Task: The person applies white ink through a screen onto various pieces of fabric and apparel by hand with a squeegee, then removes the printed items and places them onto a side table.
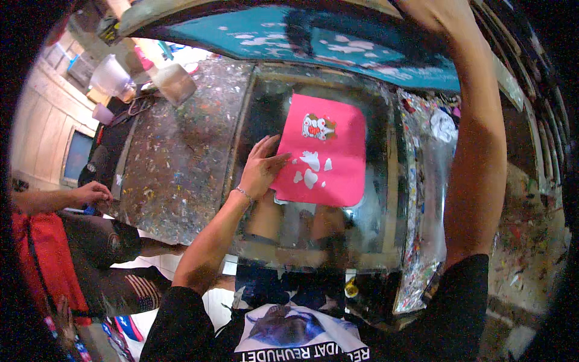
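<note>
A pink flat piece [332, 172], which looks like cloth, lies on a dark glossy glass plate [377, 226] in front of me. It bears a small cartoon face print in white, brown and red, with several white patches below. My left hand [262, 169] rests at the left edge of the piece, fingers stretched out and thumb over the pink. Beyond it a teal printing screen [374, 51] with white shapes stands tilted up in its frame. My right hand [434, 21] is raised to the frame's upper edge and grips it; its fingertips are cut off by the picture's edge.
A paint-stained worktable [175, 157] extends to the left, with a translucent container [111, 78] and a smaller tub [175, 84] at its far end. Another person's hand [93, 194] is at the left. A paint-crusted strip [422, 193] borders the plate's right side.
</note>
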The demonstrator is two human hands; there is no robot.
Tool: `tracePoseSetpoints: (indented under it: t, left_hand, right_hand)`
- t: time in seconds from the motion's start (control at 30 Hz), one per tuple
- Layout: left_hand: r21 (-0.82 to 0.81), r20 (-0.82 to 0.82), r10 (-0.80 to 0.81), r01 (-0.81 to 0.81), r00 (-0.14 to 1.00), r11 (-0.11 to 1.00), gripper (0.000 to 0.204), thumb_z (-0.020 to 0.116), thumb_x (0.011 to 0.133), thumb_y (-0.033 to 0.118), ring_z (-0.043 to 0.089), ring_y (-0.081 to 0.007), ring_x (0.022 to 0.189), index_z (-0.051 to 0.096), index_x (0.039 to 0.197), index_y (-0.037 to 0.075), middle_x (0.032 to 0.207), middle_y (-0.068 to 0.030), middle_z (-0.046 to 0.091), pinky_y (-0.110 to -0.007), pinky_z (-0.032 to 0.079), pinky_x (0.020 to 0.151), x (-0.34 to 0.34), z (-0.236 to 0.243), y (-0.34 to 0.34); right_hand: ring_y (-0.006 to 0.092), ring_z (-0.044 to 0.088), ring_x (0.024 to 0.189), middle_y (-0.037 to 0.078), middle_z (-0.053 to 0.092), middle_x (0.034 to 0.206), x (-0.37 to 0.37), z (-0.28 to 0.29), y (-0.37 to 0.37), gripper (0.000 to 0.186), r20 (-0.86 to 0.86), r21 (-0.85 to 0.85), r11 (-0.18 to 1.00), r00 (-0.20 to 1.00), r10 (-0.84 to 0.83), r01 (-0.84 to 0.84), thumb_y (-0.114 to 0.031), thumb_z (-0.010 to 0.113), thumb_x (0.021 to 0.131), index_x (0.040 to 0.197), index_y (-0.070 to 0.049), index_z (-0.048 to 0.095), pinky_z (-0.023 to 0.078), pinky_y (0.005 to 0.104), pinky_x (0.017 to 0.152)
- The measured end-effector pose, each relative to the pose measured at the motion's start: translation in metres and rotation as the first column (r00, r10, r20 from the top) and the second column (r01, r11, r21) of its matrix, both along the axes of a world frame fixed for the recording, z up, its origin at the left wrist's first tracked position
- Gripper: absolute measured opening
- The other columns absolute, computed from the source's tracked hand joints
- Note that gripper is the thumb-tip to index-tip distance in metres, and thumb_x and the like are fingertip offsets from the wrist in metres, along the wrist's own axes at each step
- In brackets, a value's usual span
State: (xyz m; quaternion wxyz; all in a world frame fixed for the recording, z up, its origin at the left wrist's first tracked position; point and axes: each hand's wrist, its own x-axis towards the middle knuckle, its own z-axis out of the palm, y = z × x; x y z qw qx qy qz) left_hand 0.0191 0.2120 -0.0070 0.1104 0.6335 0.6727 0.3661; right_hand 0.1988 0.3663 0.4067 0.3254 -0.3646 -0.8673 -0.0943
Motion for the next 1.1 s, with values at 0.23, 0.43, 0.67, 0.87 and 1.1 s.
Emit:
tracePoseSetpoints:
  t: [0.23,0.43,0.67,0.87,1.1]
  left_hand:
    - [-0.251,0.267,0.226,-0.159,0.937,0.955,0.032,0.065,0.095,0.006,0.063,-0.0103,0.094,0.069,0.126,0.0,0.107,-0.0056,0.074,-0.027,0.052,0.083,-0.161,0.067,-0.104]
    - [-0.331,0.09,0.389,-0.341,0.917,0.88,0.028,0.059,0.096,0.002,0.062,-0.0102,0.092,0.07,0.121,-0.001,0.103,-0.0034,0.073,-0.026,0.051,0.081,-0.262,0.076,-0.21]
    - [-0.142,-0.633,0.38,-0.583,0.674,0.8,0.037,0.065,0.094,0.006,0.067,-0.0303,0.112,0.064,0.131,0.0,0.122,-0.0217,0.069,-0.038,0.051,0.098,-0.204,0.106,-0.221]
    - [0.538,-0.474,0.281,0.022,0.834,0.843,0.103,0.088,0.069,0.021,0.038,-0.039,0.144,0.034,0.153,-0.001,0.155,-0.0185,0.043,-0.051,0.026,0.121,-0.037,0.265,-0.059]
    - [0.33,-0.689,0.178,0.086,0.702,0.94,0.084,0.085,0.062,0.016,0.054,-0.0321,0.126,0.05,0.138,0.011,0.13,-0.0129,0.058,-0.05,0.038,0.106,-0.016,0.27,-0.044]
  right_hand:
    - [0.0444,0.067,0.07,0.032,0.063,0.068,0.006,-0.003,0.006,0.079,-0.02,0.017,1.0,1.0,-0.005,0.006,-0.063,0.05,0.097,0.072,0.01,0.066,0.051,0.051,0.071]
    - [0.0482,0.068,0.077,0.035,0.064,0.074,0.004,-0.005,0.004,0.082,0.004,0.021,1.0,1.0,-0.017,0.017,-0.065,0.05,0.095,0.071,0.012,0.066,0.051,0.0524,0.076]
    - [0.0483,0.067,0.077,0.035,0.064,0.073,0.007,-0.004,0.001,0.081,0.008,0.034,0.999,1.0,-0.021,0.02,-0.064,0.05,0.096,0.072,0.012,0.067,0.051,0.0528,0.076]
    - [0.0392,0.065,0.064,0.024,0.063,0.065,0.031,-0.042,-0.022,0.074,0.045,0.071,0.998,0.999,-0.004,0.001,-0.063,0.051,0.096,0.07,0.005,0.067,0.05,0.0513,0.065]
    - [0.0332,0.064,0.069,0.011,0.061,0.073,0.049,-0.119,-0.079,0.051,0.052,0.182,0.976,0.992,0.111,-0.119,-0.058,0.065,0.09,0.079,-0.008,0.06,0.049,0.0438,0.059]
